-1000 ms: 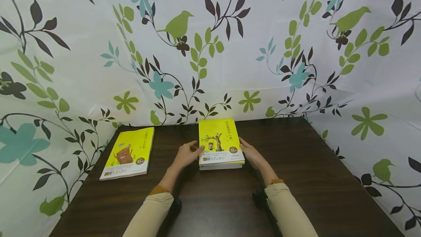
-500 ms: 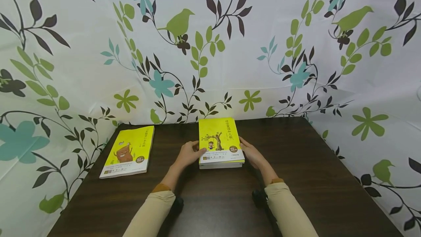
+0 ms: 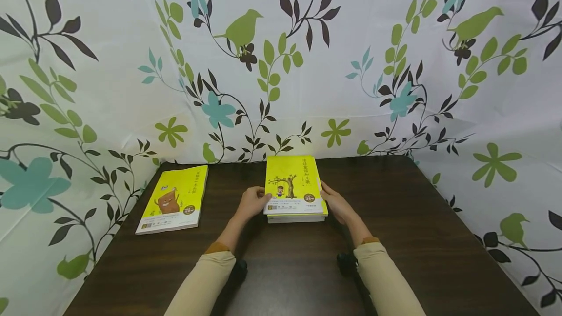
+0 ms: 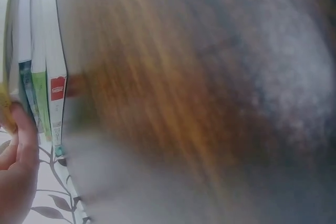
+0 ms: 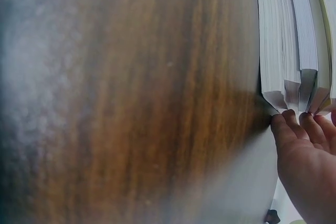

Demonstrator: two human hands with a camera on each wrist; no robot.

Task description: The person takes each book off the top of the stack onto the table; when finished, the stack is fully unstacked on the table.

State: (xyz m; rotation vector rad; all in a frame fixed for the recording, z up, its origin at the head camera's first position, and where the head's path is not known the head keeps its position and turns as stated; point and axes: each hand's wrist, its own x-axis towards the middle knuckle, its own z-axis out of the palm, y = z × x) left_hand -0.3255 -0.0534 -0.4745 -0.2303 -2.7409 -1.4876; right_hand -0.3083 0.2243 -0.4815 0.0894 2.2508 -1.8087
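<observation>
A yellow book (image 3: 291, 172) with a tree and swing on its cover tops a stack of several books (image 3: 297, 219) in the middle of the table. My left hand (image 3: 251, 205) grips that top book's left edge, thumb on the cover; its other fingers lie along the spine side, partly hidden. In the left wrist view, a finger (image 4: 25, 129) meets the spines at the yellow book. My right hand (image 3: 340, 205) lies along the stack's right side. Its extended fingers (image 5: 285, 129) touch the page edges in the right wrist view.
Another yellow book (image 3: 175, 196), with a brown cartoon figure on its cover, lies flat at the left of the dark wooden table (image 3: 290, 277). Behind the table hangs a white cloth (image 3: 307, 77) printed with leaves and birds.
The top book has shifted a little left over the stack, so its lower left corner now juts out slightly. Both hands stay at the stack's sides. The head view has tilted slightly.
</observation>
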